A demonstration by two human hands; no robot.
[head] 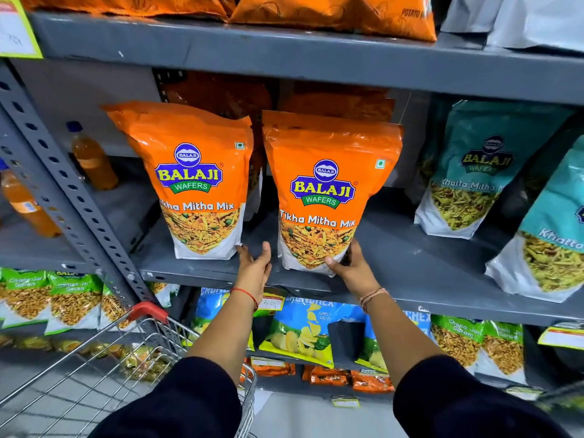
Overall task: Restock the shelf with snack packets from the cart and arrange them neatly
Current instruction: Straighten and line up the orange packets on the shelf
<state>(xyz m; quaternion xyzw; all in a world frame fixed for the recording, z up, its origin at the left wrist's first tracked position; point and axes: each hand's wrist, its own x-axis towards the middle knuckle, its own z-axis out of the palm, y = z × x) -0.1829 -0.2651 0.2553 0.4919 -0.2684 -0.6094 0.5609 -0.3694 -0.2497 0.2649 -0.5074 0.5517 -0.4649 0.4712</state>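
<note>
Two orange Balaji Tikha Mitha Mix packets stand upright near the front edge of the grey middle shelf [410, 263]. The right Tikha Mitha Mix packet [322, 197] stands at the front edge, roughly at the shelf's middle, and the right hand [349, 263] holds it at its lower right corner: the thumb lies on the white base of the front face and the fingers wrap behind the side, so that grip is closed on the packet. The left hand [256, 263] rests at the front edge in the gap between the two packets, fingers stretched out and spread loosely; its fingertips reach toward the bottom right corner of the left Tikha Mitha Mix packet [196, 184], though whether they touch it cannot be told. That grip is wide and holds nothing.

More orange packets stand behind these two, deeper on the shelf. Toward the right end of the same shelf lean two teal Khatta Mitha packets [474, 172], well apart from the orange ones. Orange drink bottles [91, 159] stand on the neighbouring shelf bay to the left, beyond the perforated upright. The wire shopping cart [94, 368] with its red handle sits at the lower left, below the shelf's front edge.
</note>
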